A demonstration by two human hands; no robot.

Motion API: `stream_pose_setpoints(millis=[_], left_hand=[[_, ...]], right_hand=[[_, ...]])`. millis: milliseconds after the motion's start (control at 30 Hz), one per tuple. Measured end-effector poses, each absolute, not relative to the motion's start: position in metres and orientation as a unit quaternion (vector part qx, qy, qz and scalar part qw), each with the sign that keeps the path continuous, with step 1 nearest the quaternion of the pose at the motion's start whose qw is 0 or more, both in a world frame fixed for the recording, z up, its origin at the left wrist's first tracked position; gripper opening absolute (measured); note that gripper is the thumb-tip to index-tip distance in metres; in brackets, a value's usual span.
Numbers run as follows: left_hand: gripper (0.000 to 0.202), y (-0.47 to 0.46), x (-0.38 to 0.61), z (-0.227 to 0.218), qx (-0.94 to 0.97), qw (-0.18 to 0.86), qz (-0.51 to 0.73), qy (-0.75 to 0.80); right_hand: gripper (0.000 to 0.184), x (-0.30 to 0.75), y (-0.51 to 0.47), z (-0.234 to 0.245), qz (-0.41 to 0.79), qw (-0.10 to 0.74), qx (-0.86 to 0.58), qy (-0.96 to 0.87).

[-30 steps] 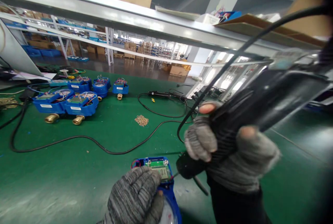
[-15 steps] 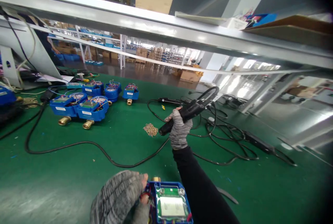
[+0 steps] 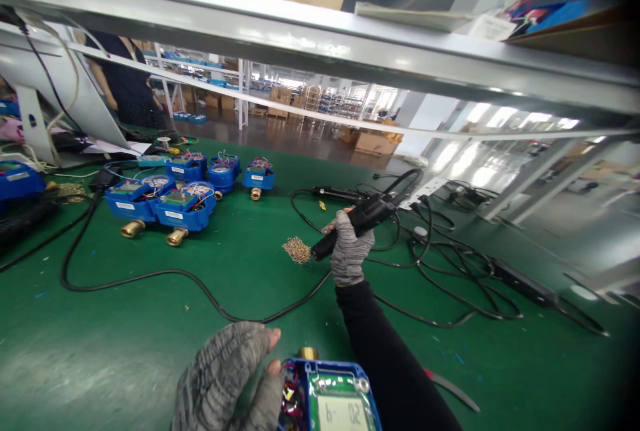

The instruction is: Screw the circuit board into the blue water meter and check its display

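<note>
My right hand point(image 3: 350, 251), in a grey fingerless glove, is wrapped round a black electric screwdriver point(image 3: 373, 212). The tool slants down to the left, its tip at the edge of a pile of small brass-coloured screws point(image 3: 297, 250). At the bottom, an opened blue meter point(image 3: 320, 369) shows a green circuit board, a display with digits and coloured wires in a side compartment. A brass fitting point(image 3: 309, 353) sticks out of its far side. Just left of the meter is my gloved left hand point(image 3: 230, 377), thumb and fingers apart, with nothing between them.
Several blue meters point(image 3: 185, 207) with brass fittings stand at the left on the green bench top point(image 3: 150, 324). Black cables point(image 3: 175, 272) run across it and tangle at the right near a power strip point(image 3: 425, 192). A curved tool point(image 3: 455, 391) lies at right. A metal shelf beam point(image 3: 300, 34) crosses above.
My left fingers, which were at the meter's wire compartment, have come away to its left. The screwdriver tip is now at the screws. The meter's display now shows digits.
</note>
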State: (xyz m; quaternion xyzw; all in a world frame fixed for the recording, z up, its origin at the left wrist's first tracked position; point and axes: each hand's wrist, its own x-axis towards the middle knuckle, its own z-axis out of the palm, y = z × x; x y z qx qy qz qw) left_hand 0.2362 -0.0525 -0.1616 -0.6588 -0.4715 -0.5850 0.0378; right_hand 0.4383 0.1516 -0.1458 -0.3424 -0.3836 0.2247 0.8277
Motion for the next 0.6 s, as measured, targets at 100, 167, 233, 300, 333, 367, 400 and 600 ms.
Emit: stream_pose_setpoints(millis=[100,167,233,300,333,367,400,600], left_hand=[[0.024,-0.046,0.228,-0.167,-0.681,0.018,-0.555,-0.478],[0.023,-0.039,0.223,-0.169,-0.700,0.012,-0.536,-0.471],[0.020,-0.031,0.221,-0.168,-0.697,0.010,-0.536,-0.475],[0.016,-0.024,0.222,-0.166,-0.676,0.001,-0.545,-0.496],[0.016,-0.022,0.223,-0.165,-0.665,-0.005,-0.549,-0.506],[0.017,-0.021,0.224,-0.164,-0.659,-0.011,-0.551,-0.512],[0.019,-0.021,0.225,-0.164,-0.658,-0.018,-0.551,-0.514],[0.022,-0.027,0.226,-0.165,-0.665,-0.119,-0.559,-0.481]], right_hand=[[0.035,0.437,0.138,-0.128,0.239,0.841,-0.314,-0.371],[0.034,0.436,0.122,-0.109,0.258,0.848,-0.289,-0.361],[0.034,0.435,0.101,-0.087,0.291,0.850,-0.261,-0.353],[0.039,0.433,0.077,-0.065,0.339,0.838,-0.232,-0.358],[0.041,0.432,0.065,-0.055,0.368,0.828,-0.214,-0.365],[0.041,0.430,0.053,-0.047,0.400,0.815,-0.185,-0.375],[0.040,0.429,0.042,-0.040,0.420,0.806,-0.162,-0.383],[0.036,0.416,0.001,-0.024,0.478,0.775,-0.123,-0.395]])
